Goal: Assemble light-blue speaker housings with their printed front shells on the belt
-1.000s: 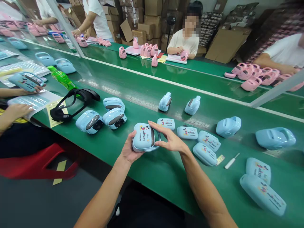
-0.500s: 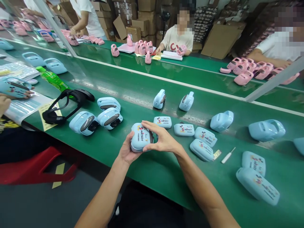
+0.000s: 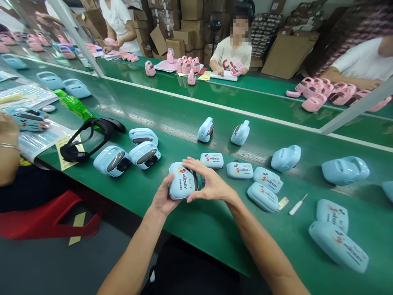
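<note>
A light blue case with a cartoon print is held between both hands above the green table's front edge. My left hand wraps round its left side and underside. Fingers of my right hand grip its top and right side, where a dark panel shows. Just behind lies a printed blue piece, with several similar ones to the right, among them a rounded piece. A white screwdriver rests beside a small label. Left of my hands stand blue units with dark fronts.
A black head strap and a green packet lie at the left, near a neighbour's hand. Blue units stand along the table's middle. Slanted metal posts rise behind; people handle pink units across the table.
Both hands keep hold of the case, which is tilted slightly differently. The view has shifted a little. At the left, the neighbour's forearm has come further into view.
</note>
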Demonstrator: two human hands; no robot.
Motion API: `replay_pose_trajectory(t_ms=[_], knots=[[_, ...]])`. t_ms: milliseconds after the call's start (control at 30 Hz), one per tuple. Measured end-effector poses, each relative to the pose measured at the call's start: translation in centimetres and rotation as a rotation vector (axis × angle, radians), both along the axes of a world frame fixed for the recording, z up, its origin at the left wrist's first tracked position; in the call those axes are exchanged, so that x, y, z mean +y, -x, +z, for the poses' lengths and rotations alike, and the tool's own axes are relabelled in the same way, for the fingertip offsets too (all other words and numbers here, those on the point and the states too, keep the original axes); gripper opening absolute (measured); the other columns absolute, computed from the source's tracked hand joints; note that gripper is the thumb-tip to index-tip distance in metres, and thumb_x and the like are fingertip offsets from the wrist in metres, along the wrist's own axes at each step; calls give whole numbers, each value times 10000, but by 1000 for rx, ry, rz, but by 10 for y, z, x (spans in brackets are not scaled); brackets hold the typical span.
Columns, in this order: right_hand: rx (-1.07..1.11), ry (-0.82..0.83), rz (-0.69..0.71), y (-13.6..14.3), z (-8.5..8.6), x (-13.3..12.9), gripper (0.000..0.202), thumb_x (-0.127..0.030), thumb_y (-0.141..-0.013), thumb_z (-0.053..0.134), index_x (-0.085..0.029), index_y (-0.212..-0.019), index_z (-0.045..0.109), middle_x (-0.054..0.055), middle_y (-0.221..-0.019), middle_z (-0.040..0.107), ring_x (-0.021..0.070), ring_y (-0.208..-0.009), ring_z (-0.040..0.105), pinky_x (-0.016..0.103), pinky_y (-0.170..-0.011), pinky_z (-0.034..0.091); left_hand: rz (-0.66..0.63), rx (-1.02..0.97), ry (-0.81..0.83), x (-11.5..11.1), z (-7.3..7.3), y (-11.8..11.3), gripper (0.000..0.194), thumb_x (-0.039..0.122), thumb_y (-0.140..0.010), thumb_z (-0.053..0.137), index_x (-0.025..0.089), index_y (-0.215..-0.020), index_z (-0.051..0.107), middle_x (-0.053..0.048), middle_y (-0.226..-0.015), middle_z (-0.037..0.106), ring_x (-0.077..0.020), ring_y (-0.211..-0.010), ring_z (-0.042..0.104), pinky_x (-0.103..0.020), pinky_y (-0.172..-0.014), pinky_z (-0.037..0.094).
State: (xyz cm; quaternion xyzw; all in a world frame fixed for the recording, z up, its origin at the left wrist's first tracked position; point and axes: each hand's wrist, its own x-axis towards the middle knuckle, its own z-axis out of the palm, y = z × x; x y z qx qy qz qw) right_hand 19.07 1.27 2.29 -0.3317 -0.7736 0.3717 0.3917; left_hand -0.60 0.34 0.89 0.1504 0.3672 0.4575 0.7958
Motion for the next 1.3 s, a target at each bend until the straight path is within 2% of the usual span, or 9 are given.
replay_pose_trajectory(t_ms=[67, 133, 300, 367, 533, 667, 867, 1067, 1300], knots=[[-19, -18, -14, -2, 1, 0, 1237, -559, -572, 939, -279, -1601, 311, 137, -1652, 348, 356, -1570, 214, 612, -1267, 157, -24, -50, -49, -1, 1, 2, 566, 456, -758, 764, 204, -1245, 625, -125, -1227, 727, -392, -1296, 587, -571, -1086, 470], [-13, -6, -53, -6, 2, 0, 1296, -561, -575, 937, -275, -1625, 234, 144, -1682, 269, 357, -1580, 169, 601, -1267, 169, -62, -107, -98, -2, 2, 3, 666, 516, -738, 743, 202, -1307, 596, -144, -1263, 714, -424, -1321, 558, -622, -1090, 438], [70, 34, 8, -8, 5, -1, 1236, -528, -618, 928, -279, -1621, 249, 142, -1607, 432, 343, -1489, 413, 528, -1241, 312, -124, -120, -212, -4, -1, 9, 894, 616, -660, 726, 213, -1430, 515, -178, -1343, 668, -476, -1365, 498, -671, -1084, 396], [97, 24, 37, -6, 6, -2, 1203, -513, -638, 923, -275, -1616, 264, 139, -1586, 464, 340, -1468, 445, 518, -1227, 344, -132, -86, -241, -5, -3, 12, 946, 629, -622, 741, 224, -1444, 502, -183, -1351, 659, -485, -1356, 501, -669, -1070, 405], [97, -15, 64, -5, 5, -3, 1116, -428, -683, 918, -294, -1602, 299, 119, -1602, 446, 323, -1488, 419, 517, -1238, 334, -108, 17, -276, -7, -6, 24, 1018, 546, -535, 834, 265, -1450, 487, -161, -1289, 685, -480, -1298, 553, -636, -1036, 449], [11, -20, 48, -8, 4, -3, 1091, -348, -716, 900, -318, -1609, 274, 103, -1650, 364, 323, -1534, 330, 535, -1252, 304, -60, 154, -343, -7, 5, 30, 1088, 419, -466, 905, 274, -1457, 482, -142, -1216, 710, -468, -1219, 605, -589, -1011, 482], [-51, -220, 31, 3, 5, -9, 1222, -493, -685, 903, -309, -1636, 158, 135, -1682, 278, 355, -1569, 216, 590, -1263, 232, 60, 264, -344, -9, 19, 21, 977, 396, -502, 915, 274, -1395, 539, -98, -1162, 709, -386, -1104, 659, -490, -963, 525], [-108, -359, 25, 25, -7, -14, 1102, -546, -796, 804, -263, -1642, 158, 182, -1670, 284, 351, -1549, 289, 562, -1245, 308, 139, 340, -264, -13, 20, 15, 794, 344, -565, 917, 295, -1284, 585, -46, -1107, 687, -279, -992, 677, -365, -829, 573], [-116, -342, 4, 24, -12, -12, 1047, -562, -780, 813, -290, -1618, 249, 188, -1587, 419, 356, -1459, 431, 561, -1156, 432, 165, 408, -234, -19, 25, 13, 788, 292, -553, 940, 286, -1251, 573, -28, -1079, 664, -218, -926, 666, -318, -790, 573]])
